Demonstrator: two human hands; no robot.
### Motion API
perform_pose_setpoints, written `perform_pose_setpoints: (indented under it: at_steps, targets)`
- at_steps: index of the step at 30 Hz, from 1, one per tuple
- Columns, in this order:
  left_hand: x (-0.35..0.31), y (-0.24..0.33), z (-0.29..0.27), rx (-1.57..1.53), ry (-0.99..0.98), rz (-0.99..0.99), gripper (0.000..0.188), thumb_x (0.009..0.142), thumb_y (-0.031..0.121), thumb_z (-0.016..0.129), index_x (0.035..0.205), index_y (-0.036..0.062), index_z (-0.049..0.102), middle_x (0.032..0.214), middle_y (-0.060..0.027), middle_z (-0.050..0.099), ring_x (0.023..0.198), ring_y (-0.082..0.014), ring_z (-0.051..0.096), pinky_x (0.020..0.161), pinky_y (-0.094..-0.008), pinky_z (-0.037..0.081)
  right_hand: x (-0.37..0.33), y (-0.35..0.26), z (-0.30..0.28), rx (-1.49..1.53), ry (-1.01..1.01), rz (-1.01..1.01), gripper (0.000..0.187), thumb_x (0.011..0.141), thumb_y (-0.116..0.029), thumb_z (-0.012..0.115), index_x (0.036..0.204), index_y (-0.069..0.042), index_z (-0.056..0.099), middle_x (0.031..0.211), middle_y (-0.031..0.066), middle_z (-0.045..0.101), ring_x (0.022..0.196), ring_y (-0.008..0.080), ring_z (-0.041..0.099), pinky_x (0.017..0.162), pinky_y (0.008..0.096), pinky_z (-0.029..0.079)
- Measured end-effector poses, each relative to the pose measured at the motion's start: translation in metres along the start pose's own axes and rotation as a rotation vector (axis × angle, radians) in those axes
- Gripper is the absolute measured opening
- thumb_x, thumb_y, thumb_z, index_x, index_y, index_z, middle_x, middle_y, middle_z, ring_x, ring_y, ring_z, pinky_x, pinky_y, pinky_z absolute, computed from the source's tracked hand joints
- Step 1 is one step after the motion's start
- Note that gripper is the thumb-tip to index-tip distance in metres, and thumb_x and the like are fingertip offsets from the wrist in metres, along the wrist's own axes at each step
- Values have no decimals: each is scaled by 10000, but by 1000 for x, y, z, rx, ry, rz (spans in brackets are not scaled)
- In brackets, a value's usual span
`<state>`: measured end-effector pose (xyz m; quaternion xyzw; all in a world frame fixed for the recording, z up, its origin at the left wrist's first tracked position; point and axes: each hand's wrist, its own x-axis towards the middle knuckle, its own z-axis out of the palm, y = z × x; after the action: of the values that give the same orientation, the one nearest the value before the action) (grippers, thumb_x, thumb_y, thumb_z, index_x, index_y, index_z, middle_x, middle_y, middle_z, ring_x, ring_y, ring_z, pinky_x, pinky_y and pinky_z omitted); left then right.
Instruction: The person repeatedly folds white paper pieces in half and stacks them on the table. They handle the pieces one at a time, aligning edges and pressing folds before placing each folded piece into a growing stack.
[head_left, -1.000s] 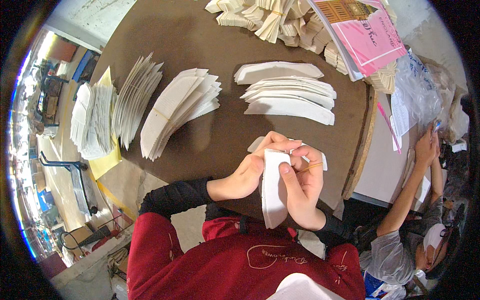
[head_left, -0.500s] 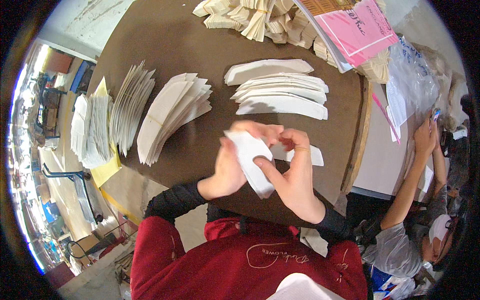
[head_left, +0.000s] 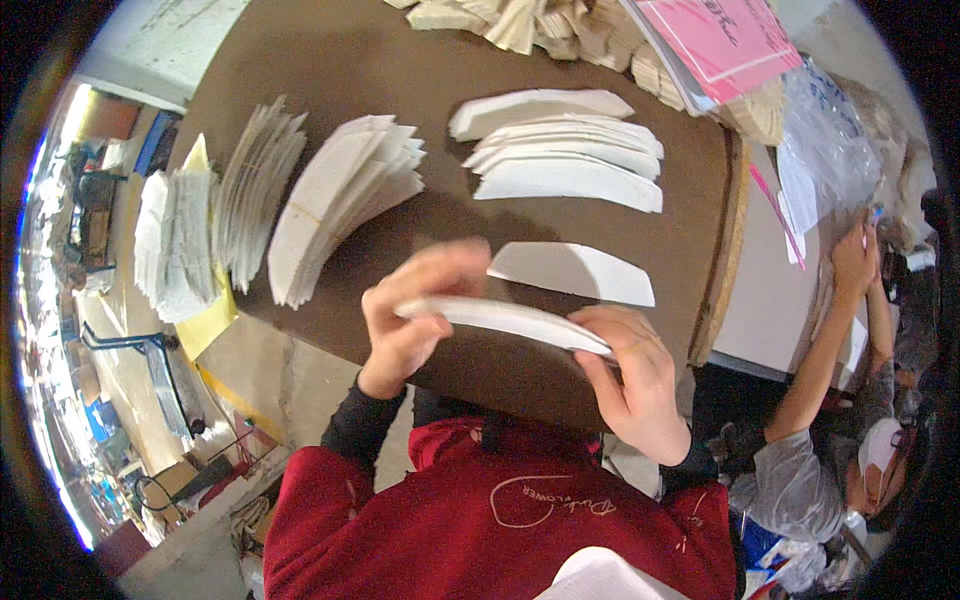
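Between my two hands is a thin stack of curved white pieces (head_left: 510,321), seen nearly edge-on above the near edge of the brown table. My right hand (head_left: 632,375) pinches its right end, thumb below and fingers above. At the other end, my left hand (head_left: 410,315) has its thumb against the stack's lower edge; its fingers are blurred over the top. Whether the pieces are paper or cloth cannot be told. Just beyond the stack, a single curved white piece (head_left: 575,272) lies flat. Farther back is a fanned pile of similar white pieces (head_left: 565,165).
Banded bundles of curved pieces (head_left: 335,205) stand at the table's left, beside yellow paper (head_left: 208,335). Cream bundles (head_left: 560,30) and a pink booklet (head_left: 715,45) occupy the far side. A wooden rim (head_left: 722,270) bounds the right edge. Another person's arms (head_left: 825,340) reach over a neighbouring table.
The held stack has turned from steeply slanted to nearly level and edge-on. My hands have spread apart to its two ends, uncovering the single piece behind. The whole view has shifted slightly.
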<state>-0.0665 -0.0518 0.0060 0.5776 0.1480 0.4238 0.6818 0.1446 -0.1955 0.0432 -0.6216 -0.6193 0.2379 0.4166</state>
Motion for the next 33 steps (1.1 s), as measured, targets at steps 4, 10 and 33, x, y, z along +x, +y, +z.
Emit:
perform_pose_setpoints:
  at_steps: [4,10,33]
  targets:
    - [-18,-7,-8,791,-423,-97,393,834,180,740,1206,73,674,1056,-124,711,1084,-284,653,964,-450,494,-30,23,0,-348,-65,2,413,795,37,618,1198,-53,598,1059,135,603,1005,321,585,901,438,457]
    - [-28,-16,16,968,-388,227,380,809,67,686,1186,112,684,946,-83,637,884,-270,645,794,-396,511,-61,40,13,-490,-115,-17,591,779,45,570,1351,-98,539,1150,124,518,1122,311,505,963,440,419]
    - [39,-27,11,1004,-349,-133,415,806,167,759,1181,16,665,1108,-133,577,1011,-303,591,860,-382,501,8,66,-9,-275,135,220,303,834,-48,704,1130,-1,658,1062,167,624,952,357,629,827,416,510]
